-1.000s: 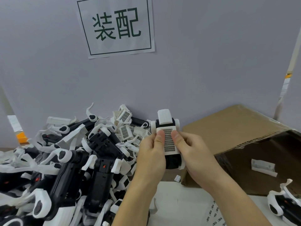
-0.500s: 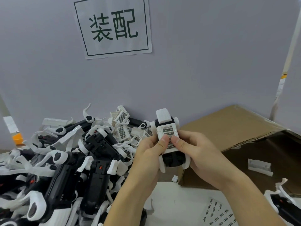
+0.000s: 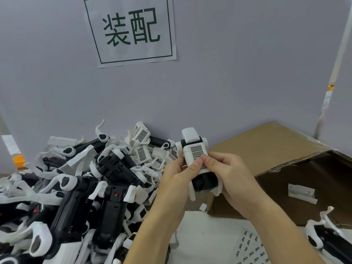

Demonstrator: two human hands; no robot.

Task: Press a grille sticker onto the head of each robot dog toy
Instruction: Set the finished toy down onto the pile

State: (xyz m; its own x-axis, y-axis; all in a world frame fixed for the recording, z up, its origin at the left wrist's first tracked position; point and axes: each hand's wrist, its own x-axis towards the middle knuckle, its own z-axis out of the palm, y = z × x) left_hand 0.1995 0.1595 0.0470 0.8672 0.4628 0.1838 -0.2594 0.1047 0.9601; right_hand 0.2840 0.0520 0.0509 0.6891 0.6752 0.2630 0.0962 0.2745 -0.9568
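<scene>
**Thumbs smoothing the grille onto the head**

Thumbs meet on the lower edge of the black-and-white grille sticker, pressing it flat against the white plastic head of the black-and-white robot dog toy. Our left hand and right hand both curl round the toy, holding it up in front of us, above the white tabletop. To the left lies a heap of black-and-white dog toys; to the right, an open brown cardboard box. A white sticker sheet lies below. We judge uneven thumb pressure could leave a lifted corner or a crooked grille.
</scene>
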